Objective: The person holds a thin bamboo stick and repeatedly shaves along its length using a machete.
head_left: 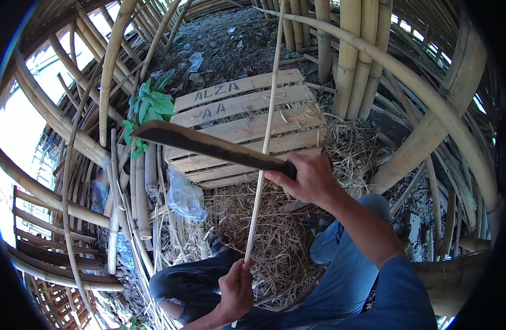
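Observation:
My right hand grips the dark handle of a machete, its long, brownish blade reaching out to the left. Under the blade runs a thin, pale bamboo strip; the blade crosses it close to the handle, and whether the edge touches it I cannot tell. Low in the picture, between my knees, my left hand is closed around the strip's near end. From there the strip slants up and away past the top of a slatted wooden crate, which stands in front of me with a few curled shavings on it.
Shavings cover the ground between my legs and beside the crate. A clear plastic bag lies at the crate's near left corner, and a leafy green plant grows beyond it. Thick bamboo poles stand at the back right; more lie leftward.

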Action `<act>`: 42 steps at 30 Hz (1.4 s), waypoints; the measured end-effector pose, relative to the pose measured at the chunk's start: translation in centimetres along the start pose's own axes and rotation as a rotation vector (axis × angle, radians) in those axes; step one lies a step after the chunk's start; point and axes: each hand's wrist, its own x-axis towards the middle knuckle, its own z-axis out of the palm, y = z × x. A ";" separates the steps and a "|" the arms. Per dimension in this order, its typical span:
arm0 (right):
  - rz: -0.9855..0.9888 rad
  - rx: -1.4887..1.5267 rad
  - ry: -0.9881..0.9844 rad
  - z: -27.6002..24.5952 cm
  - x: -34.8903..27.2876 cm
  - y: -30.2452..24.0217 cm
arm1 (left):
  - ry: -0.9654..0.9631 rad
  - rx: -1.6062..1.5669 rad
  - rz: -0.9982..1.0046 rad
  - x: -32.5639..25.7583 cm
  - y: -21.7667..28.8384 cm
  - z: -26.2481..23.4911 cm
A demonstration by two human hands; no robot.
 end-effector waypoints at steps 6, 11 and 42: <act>-0.127 -0.066 0.045 -0.8 -0.1 -0.1 | 0.002 -0.005 -0.014 -1.5 0.3 0.1; 0.068 -0.012 0.014 0.2 -0.5 0.0 | 0.000 0.044 -0.001 -1.2 0.0 0.3; 0.148 -0.001 0.090 -0.9 1.9 1.7 | 0.188 0.266 -0.068 -6.1 -2.1 -3.3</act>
